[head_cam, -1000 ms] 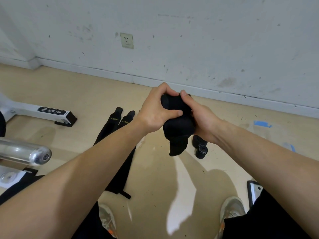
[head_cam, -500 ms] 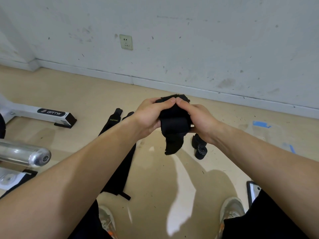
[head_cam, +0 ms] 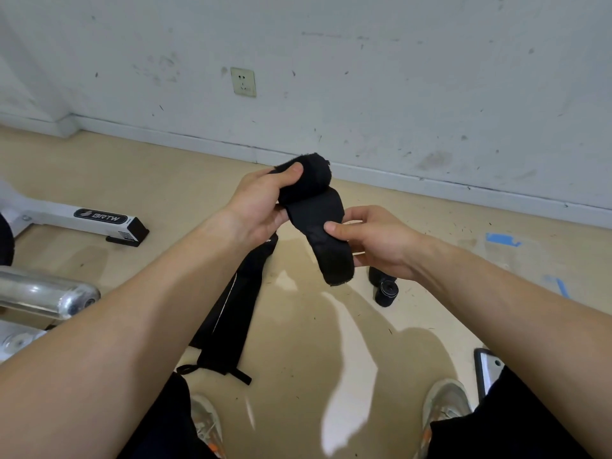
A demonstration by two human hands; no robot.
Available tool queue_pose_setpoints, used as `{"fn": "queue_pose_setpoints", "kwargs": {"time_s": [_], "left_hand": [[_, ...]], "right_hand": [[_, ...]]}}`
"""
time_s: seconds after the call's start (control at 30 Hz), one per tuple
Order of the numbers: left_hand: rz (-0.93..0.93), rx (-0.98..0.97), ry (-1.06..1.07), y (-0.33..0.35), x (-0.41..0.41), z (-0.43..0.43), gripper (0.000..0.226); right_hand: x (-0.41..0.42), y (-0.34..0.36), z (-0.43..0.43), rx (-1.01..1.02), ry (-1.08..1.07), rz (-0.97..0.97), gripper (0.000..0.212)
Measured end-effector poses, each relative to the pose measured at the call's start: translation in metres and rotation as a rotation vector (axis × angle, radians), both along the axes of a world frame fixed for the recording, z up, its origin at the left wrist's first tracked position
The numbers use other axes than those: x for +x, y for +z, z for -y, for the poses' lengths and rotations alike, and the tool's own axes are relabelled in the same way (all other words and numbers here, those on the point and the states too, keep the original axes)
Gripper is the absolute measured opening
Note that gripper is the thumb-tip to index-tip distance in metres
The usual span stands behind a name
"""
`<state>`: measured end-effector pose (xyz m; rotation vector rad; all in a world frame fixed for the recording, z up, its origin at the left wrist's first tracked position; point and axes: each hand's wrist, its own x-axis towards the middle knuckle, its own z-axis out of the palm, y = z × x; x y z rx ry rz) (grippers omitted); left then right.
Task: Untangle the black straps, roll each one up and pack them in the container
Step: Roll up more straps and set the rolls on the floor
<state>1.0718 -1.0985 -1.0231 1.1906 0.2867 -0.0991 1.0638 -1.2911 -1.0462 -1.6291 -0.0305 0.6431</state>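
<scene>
Black flat straps [head_cam: 231, 309] lie stretched out on the beige floor [head_cam: 298, 359], just right of a chrome bar [head_cam: 43, 293] and a white machine foot [head_cam: 99, 220]. Above them, in mid-air, the left hand [head_cam: 258, 203] curls around the rolled end of the held strap [head_cam: 314, 210], thumb pressed on top of the roll. The strap's loose tail slants down to the right, where the right hand [head_cam: 381, 243] pinches it between thumb and fingers. Below that hand, two rolled straps [head_cam: 384, 288] sit together on the floor. Blue tape [head_cam: 501, 239] marks the floor further right.
</scene>
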Motion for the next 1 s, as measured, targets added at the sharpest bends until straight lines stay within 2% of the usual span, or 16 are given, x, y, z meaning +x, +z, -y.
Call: {"fn": "queue_pose_setpoints", "kwargs": {"time_s": [0.17, 0.23, 0.37, 0.47, 0.53, 0.67, 0.87, 1.0], "left_hand": [[0.044, 0.080, 0.079, -0.005, 0.003, -0.001, 0.027], [0.058, 0.143, 0.106, -0.007, 0.003, 0.001, 0.031], [0.072, 0.257, 0.135, -0.011, 0.003, 0.005, 0.036], [0.069, 0.300, 0.104, -0.015, 0.003, 0.008, 0.040], [0.049, 0.304, 0.078, -0.016, 0.002, 0.011, 0.043], [0.028, 0.289, 0.039, -0.018, 0.001, 0.014, 0.031], [0.010, 0.246, -0.061, -0.021, -0.002, 0.015, 0.031], [0.008, 0.202, -0.139, -0.020, -0.003, 0.013, 0.024]], "right_hand": [[-0.001, 0.002, -0.005, 0.026, -0.096, 0.047, 0.016], [-0.002, 0.004, -0.006, 0.050, -0.174, 0.058, 0.032], [-0.002, 0.012, -0.006, 0.097, -0.141, 0.166, 0.015], [0.000, 0.017, -0.006, 0.093, -0.129, 0.200, 0.009], [0.001, 0.020, -0.005, 0.090, -0.114, 0.209, 0.008], [0.003, 0.024, -0.001, 0.096, -0.086, 0.214, 0.011], [0.006, 0.025, 0.005, 0.091, -0.046, 0.205, 0.017], [0.006, 0.024, 0.005, 0.103, -0.066, 0.190, 0.017]]}}
